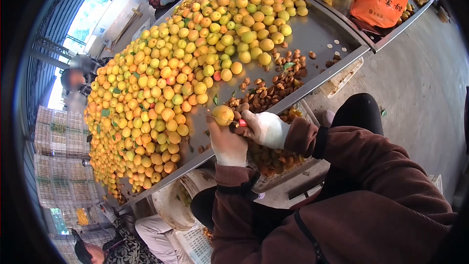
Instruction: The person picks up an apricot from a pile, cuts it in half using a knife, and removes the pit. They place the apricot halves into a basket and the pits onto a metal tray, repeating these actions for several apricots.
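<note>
Grip: our left hand (227, 142) is wrapped around one yellow fruit (223, 115); our right hand (266, 128) is clenched on a knife (242, 123) by its red handle. Fruit is at the near edge of the bench (312, 29), between the fruit pile (166, 73) on the left and the brown pits (288, 76) on the right. Blade lies across the fruit; can't tell if it's through the skin.

Our read: cutting is the step in hand. To do it well, we want left fingertips off the blade line and clear of the tip. Hold snug, no squeezing: soft flesh would likely bruise. Short strokes, edge riding the pit; turn the fruit, don't force the knife. Crate (298, 172) of cut fruit sits below the near edge; mind drips making the handle slick.
</note>
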`<state>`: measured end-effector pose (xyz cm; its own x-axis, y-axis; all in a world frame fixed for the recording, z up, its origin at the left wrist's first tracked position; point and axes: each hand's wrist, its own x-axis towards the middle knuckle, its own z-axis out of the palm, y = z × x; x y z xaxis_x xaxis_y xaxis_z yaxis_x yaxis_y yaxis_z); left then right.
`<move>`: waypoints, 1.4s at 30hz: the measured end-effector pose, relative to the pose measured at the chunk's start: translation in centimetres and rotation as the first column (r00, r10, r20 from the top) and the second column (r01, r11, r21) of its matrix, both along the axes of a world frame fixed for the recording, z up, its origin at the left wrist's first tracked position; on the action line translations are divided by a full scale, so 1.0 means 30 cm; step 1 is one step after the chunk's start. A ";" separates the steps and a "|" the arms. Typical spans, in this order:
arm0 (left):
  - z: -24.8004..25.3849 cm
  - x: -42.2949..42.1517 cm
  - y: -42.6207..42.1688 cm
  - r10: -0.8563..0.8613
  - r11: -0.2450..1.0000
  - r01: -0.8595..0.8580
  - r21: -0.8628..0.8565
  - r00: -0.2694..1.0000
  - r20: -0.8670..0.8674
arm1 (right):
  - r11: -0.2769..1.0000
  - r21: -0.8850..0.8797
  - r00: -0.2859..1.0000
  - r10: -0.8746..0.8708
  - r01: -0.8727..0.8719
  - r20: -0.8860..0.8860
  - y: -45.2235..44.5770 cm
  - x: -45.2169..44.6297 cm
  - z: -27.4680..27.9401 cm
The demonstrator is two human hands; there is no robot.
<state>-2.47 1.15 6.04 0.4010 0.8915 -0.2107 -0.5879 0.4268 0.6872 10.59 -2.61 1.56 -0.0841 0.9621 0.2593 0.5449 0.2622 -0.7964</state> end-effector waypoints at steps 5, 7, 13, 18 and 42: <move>-0.010 -0.001 0.024 0.069 0.996 -0.073 -0.047 0.994 -0.079 | 1.000 0.007 0.997 -0.024 0.023 0.068 -0.005 0.002 0.052; -0.072 -0.039 0.058 0.100 0.995 -0.100 0.013 0.995 -0.007 | 0.999 0.043 0.993 0.001 -0.006 0.115 -0.021 -0.001 0.084; -0.012 0.036 0.034 0.157 0.986 -0.132 0.106 0.943 -0.293 | 0.961 -0.097 0.819 -0.273 0.261 -0.504 0.038 0.052 0.215; -0.074 0.077 -0.035 0.381 0.762 0.100 0.639 0.730 -0.568 | 0.908 -0.256 0.783 -0.415 0.331 -0.462 0.034 0.031 0.240; -0.310 0.128 -0.083 -0.046 0.964 0.129 -0.233 0.942 0.331 | 0.935 0.301 0.980 -0.198 0.189 -0.002 -0.021 0.006 0.120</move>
<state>1.36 -1.33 -3.27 0.5581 0.7854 -0.2678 -0.7107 0.6190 0.3342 10.78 -3.24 5.16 0.0848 0.8394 0.5369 0.6296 0.3725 -0.6818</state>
